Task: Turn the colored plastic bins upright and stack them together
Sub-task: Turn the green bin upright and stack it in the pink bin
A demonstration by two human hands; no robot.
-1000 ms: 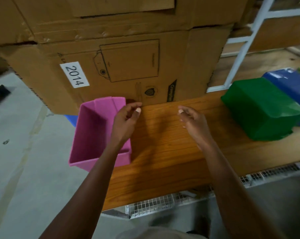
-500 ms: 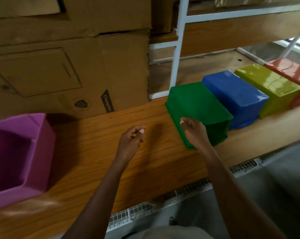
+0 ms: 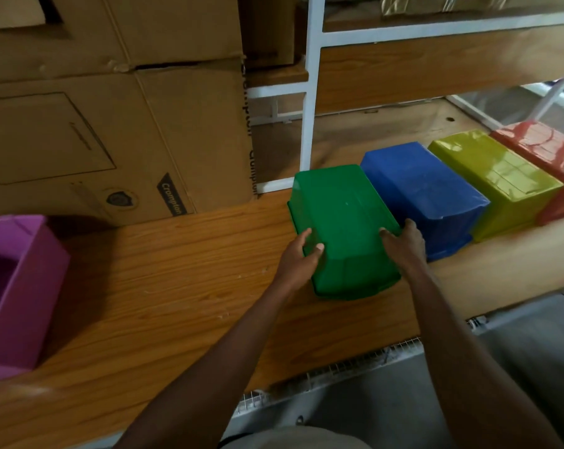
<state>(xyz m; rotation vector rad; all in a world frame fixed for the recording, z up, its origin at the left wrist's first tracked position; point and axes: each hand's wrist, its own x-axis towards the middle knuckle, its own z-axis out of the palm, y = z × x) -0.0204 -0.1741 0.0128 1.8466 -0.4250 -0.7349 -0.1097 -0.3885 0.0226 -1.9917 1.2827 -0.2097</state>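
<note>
From the head camera I see both hands on the green bin (image 3: pixel 342 222), which lies upside down on the wooden shelf (image 3: pixel 183 286), just right of centre. My left hand (image 3: pixel 298 260) grips its near-left corner, at about 8 o'clock on the bin, thumb on top and fingers curled round the side. My right hand (image 3: pixel 404 246) holds the near-right edge at 4 o'clock, fingers wrapped over it. Toward 2 o'clock the blue bin (image 3: pixel 420 192), yellow-green bin (image 3: pixel 494 179) and red bin (image 3: pixel 553 153) sit upside down in a row, side by side. At 9 o'clock the purple bin (image 3: pixel 18 286) stands upright. Cardboard boxes (image 3: pixel 112 124) fill 11 o'clock.
</note>
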